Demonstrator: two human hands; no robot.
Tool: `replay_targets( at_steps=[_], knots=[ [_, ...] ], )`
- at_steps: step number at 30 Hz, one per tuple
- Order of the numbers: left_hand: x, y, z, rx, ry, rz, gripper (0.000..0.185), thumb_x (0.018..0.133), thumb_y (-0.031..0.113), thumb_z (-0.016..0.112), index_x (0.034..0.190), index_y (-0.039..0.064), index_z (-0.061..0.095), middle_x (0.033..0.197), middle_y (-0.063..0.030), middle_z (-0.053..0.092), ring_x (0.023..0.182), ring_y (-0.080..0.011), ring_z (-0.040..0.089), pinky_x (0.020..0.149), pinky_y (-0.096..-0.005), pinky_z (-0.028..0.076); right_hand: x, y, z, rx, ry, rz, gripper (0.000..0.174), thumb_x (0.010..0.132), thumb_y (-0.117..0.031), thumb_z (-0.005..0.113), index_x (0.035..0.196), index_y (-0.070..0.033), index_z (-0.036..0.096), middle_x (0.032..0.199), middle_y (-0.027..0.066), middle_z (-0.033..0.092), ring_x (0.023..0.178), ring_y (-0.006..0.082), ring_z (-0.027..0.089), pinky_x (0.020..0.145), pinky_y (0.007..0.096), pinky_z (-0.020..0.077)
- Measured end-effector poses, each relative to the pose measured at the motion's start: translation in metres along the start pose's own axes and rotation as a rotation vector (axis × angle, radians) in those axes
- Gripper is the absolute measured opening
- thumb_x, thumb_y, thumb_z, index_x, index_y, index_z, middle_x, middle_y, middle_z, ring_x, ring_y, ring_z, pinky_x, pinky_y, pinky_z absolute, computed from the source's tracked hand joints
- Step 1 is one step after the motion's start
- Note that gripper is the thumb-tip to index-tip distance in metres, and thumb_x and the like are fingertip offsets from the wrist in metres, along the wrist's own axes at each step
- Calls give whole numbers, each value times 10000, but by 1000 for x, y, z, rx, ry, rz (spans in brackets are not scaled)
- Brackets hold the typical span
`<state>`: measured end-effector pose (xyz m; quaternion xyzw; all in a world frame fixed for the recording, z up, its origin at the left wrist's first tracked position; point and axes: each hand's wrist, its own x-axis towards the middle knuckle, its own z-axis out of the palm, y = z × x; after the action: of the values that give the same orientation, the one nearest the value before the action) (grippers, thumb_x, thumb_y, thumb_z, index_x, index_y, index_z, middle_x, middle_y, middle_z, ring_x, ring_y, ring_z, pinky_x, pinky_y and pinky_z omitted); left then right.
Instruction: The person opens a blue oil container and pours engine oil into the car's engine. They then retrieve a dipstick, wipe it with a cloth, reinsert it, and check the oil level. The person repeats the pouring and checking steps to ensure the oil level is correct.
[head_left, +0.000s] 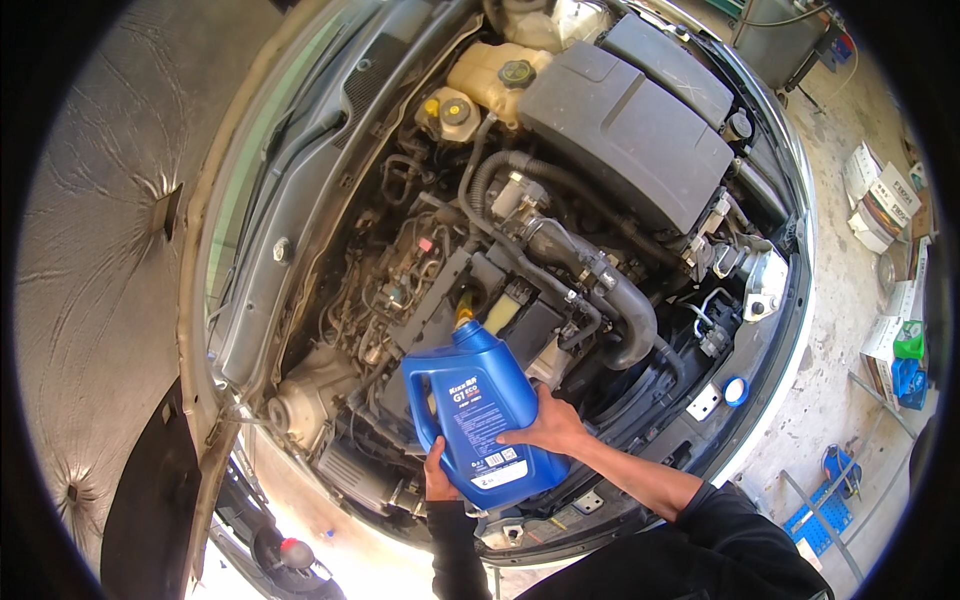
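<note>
A blue Kixx engine oil jug is tilted over the engine, its mouth pointing away from me. Amber oil runs from the spout into an opening in the dark engine cover. My left hand grips the jug's lower left side, by the base of its handle. On the right side, my right hand is spread with the thumb across the label, which bears writing. The filler opening itself is partly hidden by the spout and the oil stream.
A blue cap sits on the front edge of the engine bay. Thick black hoses curve right of the jug. The raised hood stands at left. Cartons, a green bottle and a blue perforated panel are on the floor at right.
</note>
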<state>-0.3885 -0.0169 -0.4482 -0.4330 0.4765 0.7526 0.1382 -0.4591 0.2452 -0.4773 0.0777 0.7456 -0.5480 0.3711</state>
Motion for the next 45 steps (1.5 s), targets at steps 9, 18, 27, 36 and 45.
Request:
replay_targets(
  at_steps=[9, 18, 27, 36, 45],
  knots=[
    [-2, 2, -1, 12, -19, -23, 633, 965, 431, 638, 1391, -31, 560, 1299, -184, 673, 1135, -300, 678, 1013, -408, 533, -1, 4, 3, 4, -10, 3, 1155, 541, -710, 900, 1196, 142, 477, 1029, 315, 719, 950, 418, 744, 896, 447, 586],
    [-8, 6, 3, -4, 4, -32, 602, 961, 399, 654, 1364, -41, 569, 1262, -173, 691, 1106, -286, 689, 988, -400, 539, -2, 3, 3, 5, -43, 3, 1206, 549, -714, 897, 1242, 170, 456, 1042, 316, 714, 952, 412, 745, 882, 427, 594],
    [-8, 7, -5, 38, 24, -12, 607, 973, 405, 639, 1373, -46, 562, 1283, -184, 679, 1120, -297, 684, 1004, -405, 537, -5, 1, 4, 21, -61, 12, 1206, 558, -705, 896, 1264, 163, 445, 1073, 319, 705, 979, 412, 738, 891, 429, 590],
    [-9, 10, -3, 11, -5, -13, 580, 974, 380, 648, 1357, -47, 563, 1272, -180, 678, 1115, -292, 686, 985, -404, 546, -7, -4, 2, 34, -57, 9, 1167, 569, -688, 904, 1248, 149, 456, 1097, 329, 701, 1004, 419, 734, 906, 433, 583],
    [-5, 7, -11, 69, 19, -4, 623, 969, 410, 643, 1386, -45, 555, 1295, -187, 677, 1117, -304, 690, 1015, -405, 538, -6, -3, 2, 38, -65, 16, 1189, 562, -700, 905, 1251, 155, 448, 1085, 324, 704, 992, 417, 737, 897, 429, 586]
  ],
)
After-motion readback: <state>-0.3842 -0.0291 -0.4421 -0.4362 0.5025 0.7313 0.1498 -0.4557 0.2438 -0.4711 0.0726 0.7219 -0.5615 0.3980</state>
